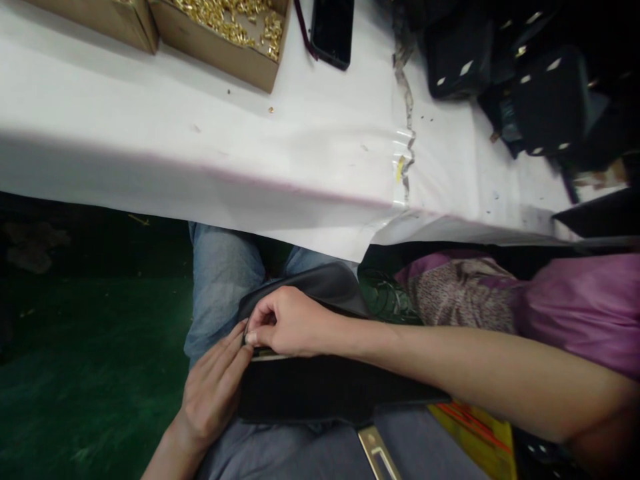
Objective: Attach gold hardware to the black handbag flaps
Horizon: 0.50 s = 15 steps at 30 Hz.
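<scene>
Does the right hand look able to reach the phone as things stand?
Probably yes: the right hand would have to leave the black piece and rise over the edge of the white-covered table, but nothing seems to block the way to the phone.

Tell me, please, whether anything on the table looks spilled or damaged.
One small gold piece lies loose outside the cardboard box, as if spilled, and a ragged, dirty seam splits the white table covering, which looks torn.
</scene>
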Tool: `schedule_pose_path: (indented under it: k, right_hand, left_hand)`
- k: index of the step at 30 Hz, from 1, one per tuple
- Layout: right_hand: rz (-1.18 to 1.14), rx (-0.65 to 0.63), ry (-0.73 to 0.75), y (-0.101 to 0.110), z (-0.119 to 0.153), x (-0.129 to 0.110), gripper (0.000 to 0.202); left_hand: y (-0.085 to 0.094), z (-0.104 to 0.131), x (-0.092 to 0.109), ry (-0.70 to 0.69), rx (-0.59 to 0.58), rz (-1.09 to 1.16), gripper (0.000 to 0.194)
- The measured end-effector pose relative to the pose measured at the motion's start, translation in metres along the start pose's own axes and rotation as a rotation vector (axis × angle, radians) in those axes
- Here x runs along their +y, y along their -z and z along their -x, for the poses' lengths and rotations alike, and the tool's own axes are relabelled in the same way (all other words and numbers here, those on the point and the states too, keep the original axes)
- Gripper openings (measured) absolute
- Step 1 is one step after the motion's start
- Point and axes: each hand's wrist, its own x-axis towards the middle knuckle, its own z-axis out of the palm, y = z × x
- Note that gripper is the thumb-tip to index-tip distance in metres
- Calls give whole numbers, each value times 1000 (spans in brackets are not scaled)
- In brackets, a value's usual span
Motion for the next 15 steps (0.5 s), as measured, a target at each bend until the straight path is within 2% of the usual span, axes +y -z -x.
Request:
schedule_pose_path:
  k: [8, 11, 15]
  right_hand:
    - [-56, 15, -34, -5, -2, -3, 6]
    - [-44, 53, 56, -9, 4, 1, 4]
    - [32, 97, 236, -14, 13, 5, 13]
  left_hand:
    - [2, 11, -7, -32, -56, 65, 46]
    - [0, 17, -10, -26, -59, 77, 47]
    - [-2, 20, -10, -55, -36, 72, 46]
